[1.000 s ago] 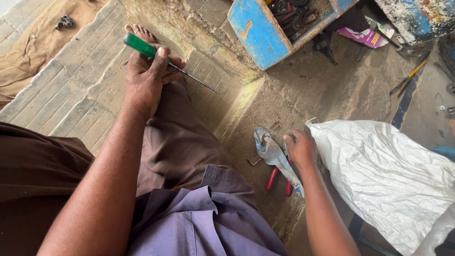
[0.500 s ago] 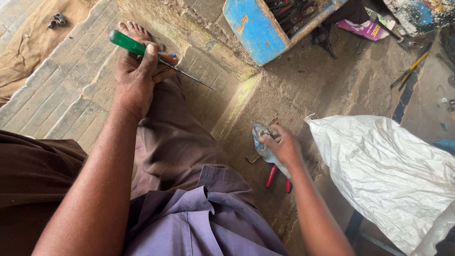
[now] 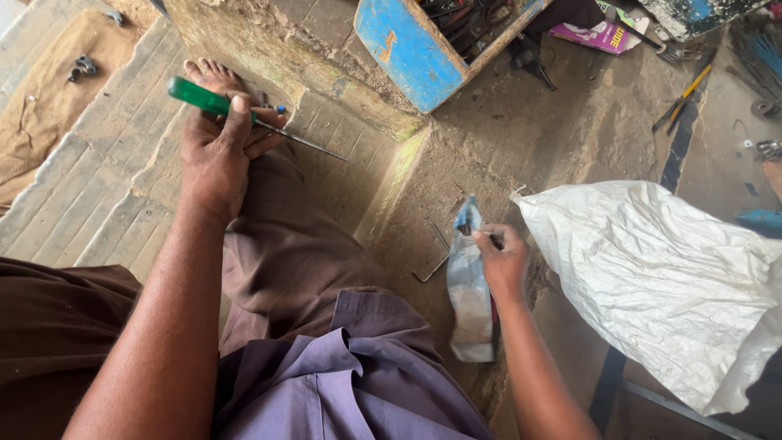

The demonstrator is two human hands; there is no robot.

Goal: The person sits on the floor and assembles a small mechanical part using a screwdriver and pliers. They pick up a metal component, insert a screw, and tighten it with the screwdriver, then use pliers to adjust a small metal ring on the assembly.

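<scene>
The left hand (image 3: 216, 151) sits at about ten o'clock in the view, resting on the person's own bent knee, with a bare foot (image 3: 210, 75) just beyond it. Its fingers (image 3: 261, 143) are curled around a green-handled screwdriver (image 3: 199, 96); the thumb lies over the handle and the thin steel shaft points toward three o'clock, over the brick ledge (image 3: 342, 138).

The right hand (image 3: 503, 262) is near the centre, slightly toward four o'clock. Its fingers are pressed together, pinching the top edge of a small grey-blue plastic pouch (image 3: 471, 297), which hangs down from the grip toward six o'clock. What lies behind the pouch cannot be made out.

Just beside the pouch, at nine o'clock of it, a bent metal key (image 3: 432, 269) lies on the dirty ground. A large white woven sack (image 3: 668, 285) spreads at three o'clock, close to the right hand. A blue wooden toolbox (image 3: 415, 49) stands at twelve o'clock.
</scene>
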